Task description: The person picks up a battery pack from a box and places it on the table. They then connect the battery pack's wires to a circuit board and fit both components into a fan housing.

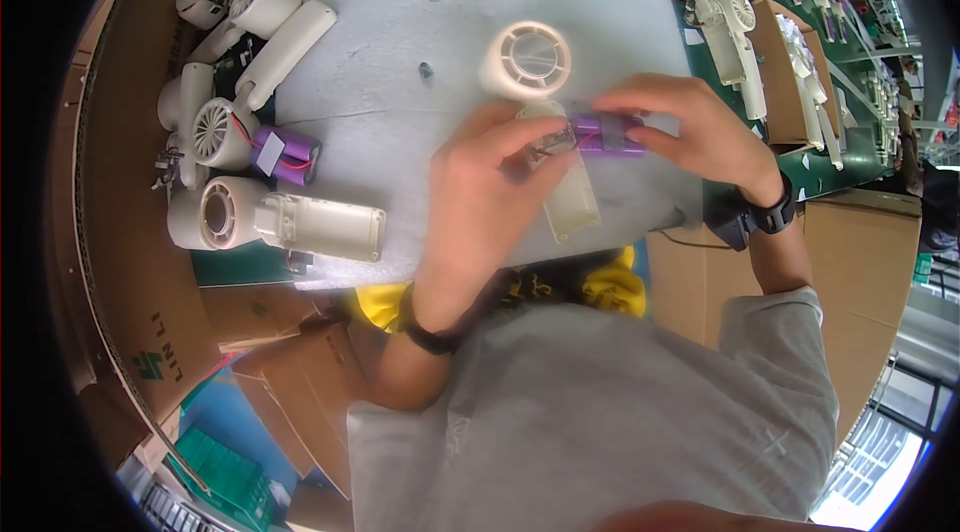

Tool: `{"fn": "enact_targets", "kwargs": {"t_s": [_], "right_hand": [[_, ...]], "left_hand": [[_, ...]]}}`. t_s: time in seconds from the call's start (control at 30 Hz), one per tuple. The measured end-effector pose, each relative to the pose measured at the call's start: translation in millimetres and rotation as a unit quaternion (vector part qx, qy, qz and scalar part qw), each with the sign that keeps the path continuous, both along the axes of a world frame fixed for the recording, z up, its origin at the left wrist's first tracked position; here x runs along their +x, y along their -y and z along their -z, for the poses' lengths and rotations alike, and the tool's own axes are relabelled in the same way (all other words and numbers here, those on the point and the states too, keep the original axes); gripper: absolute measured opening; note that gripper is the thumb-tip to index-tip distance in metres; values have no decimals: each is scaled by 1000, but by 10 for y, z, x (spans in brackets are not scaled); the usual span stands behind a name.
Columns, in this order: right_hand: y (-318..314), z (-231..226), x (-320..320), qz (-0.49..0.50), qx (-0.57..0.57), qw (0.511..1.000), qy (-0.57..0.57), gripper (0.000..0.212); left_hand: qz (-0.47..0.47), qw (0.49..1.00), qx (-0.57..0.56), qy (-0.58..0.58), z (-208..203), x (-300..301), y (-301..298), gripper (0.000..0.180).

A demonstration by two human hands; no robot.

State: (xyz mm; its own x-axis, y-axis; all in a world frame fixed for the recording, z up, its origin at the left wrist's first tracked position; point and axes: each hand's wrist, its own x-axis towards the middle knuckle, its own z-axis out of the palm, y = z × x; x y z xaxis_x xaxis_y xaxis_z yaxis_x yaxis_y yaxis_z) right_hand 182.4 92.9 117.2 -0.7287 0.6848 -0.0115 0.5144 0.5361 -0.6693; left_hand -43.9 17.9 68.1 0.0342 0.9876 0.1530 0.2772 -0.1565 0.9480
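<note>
A cream handheld fan (575, 202) lies on the pale foam sheet, its round head (530, 60) away from me and its open handle toward me. My left hand (480, 182) closes over the upper handle, thumb and fingers pinching at a small circuit part (560, 139) there. Beside the handle, my right hand (700, 127) grips a purple battery pack (592, 142) with a grey patch, between thumb and fingers. The pack's inner end is close to the circuit part; whether they touch I cannot tell. My left fingers partly hide the handle.
Several cream fan parts (265, 2) are heaped at the left, with another purple battery pack (285, 154) and an opened fan (330, 225). A tall cardboard wall (130, 192) borders them. At the far right are more fan parts (728, 37) and a cardboard box (790, 102) of pieces.
</note>
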Motion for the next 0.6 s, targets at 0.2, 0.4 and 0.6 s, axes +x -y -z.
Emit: {"fn": "enact_targets", "kwargs": {"t_s": [0.2, 0.4, 0.6], "right_hand": [[-22, -8, 13, -50, 20, 998, 18, 44], [31, -75, -31, -40, 19, 997, 63, 42], [100, -45, -51, -27, 36, 998, 39, 43]], "left_hand": [[-22, 999, 24, -8, 27, 9, -1, 25], [-27, 999, 25, -10, 61, -10, 7, 29], [-31, 999, 30, -7, 44, -4, 11, 29]]}}
